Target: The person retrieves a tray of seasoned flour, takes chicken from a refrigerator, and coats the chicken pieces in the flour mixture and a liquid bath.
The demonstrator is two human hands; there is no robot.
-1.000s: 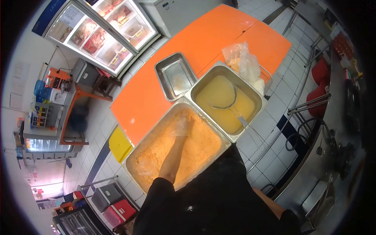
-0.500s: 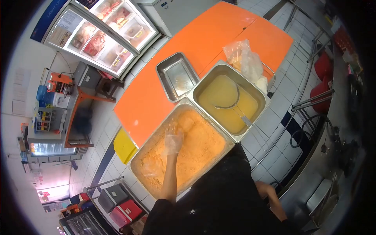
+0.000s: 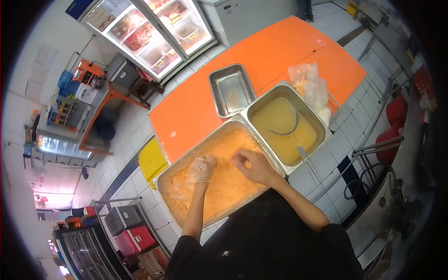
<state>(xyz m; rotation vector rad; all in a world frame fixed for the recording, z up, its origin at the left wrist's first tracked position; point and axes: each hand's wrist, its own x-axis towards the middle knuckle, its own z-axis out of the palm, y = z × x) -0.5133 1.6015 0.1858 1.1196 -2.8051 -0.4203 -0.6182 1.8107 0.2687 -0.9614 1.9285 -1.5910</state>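
Observation:
A large metal pan (image 3: pixel 219 215) holds orange breading powder (image 3: pixel 228 186). Over its left part is my left hand (image 3: pixel 201 168) in a clear plastic glove, fingers curled in; what they hold, if anything, is hidden. My bare right hand (image 3: pixel 254 166) hovers above the powder to its right, with fingers curled toward the thumb and nothing visible in them. A crumpled clear plastic piece (image 3: pixel 181 190) lies in the powder by my left wrist. Beside the pan, a deep metal container (image 3: pixel 322 135) holds yellowish liquid (image 3: pixel 275 116), with a wire-handled strainer (image 3: pixel 294 135) resting in it.
A shallow metal tray (image 3: pixel 232 91) and a clear plastic bag (image 3: pixel 310 84) with orange contents stand on the orange table (image 3: pixel 196 107). A yellow bin (image 3: pixel 152 161) is at the table's left. A lit display fridge (image 3: pixel 154 35) stands behind.
My right hand has risen from beside my body to over the powder pan. My left hand's fingers, earlier stretched toward the powder, are now curled in. The view has shifted.

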